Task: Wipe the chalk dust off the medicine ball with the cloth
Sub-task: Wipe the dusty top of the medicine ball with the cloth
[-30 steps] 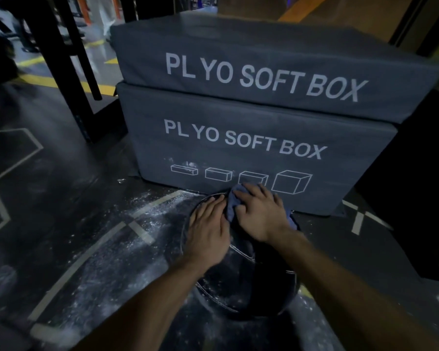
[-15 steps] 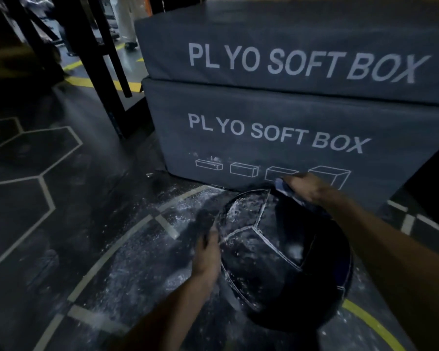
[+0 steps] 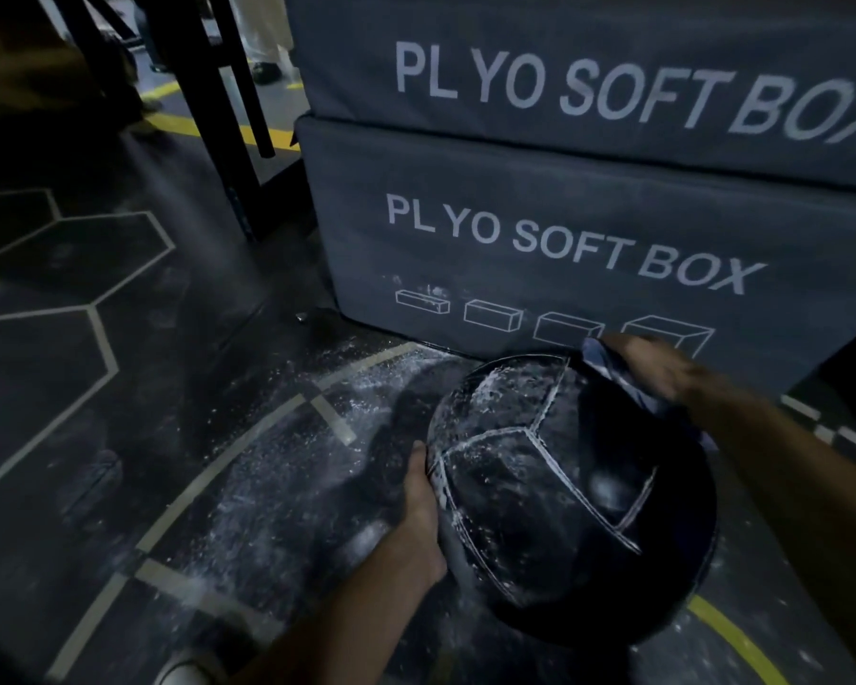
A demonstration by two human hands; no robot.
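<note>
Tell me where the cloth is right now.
The cloth is in the right hand, pressed on the medicine ball's upper far right side, just below the lower plyo soft box.

Right hand (image 3: 656,365) blurred; grip unclear.

My left hand (image 3: 423,511) lies against the left flank of the ball (image 3: 564,496), palm to it, fingers pointing up and away from me, the forearm running in from the lower edge. My right hand (image 3: 648,363) is blurred at the ball's far upper right, knuckles up, fingers bent over the cloth (image 3: 614,373); that forearm comes in from the right.
</note>
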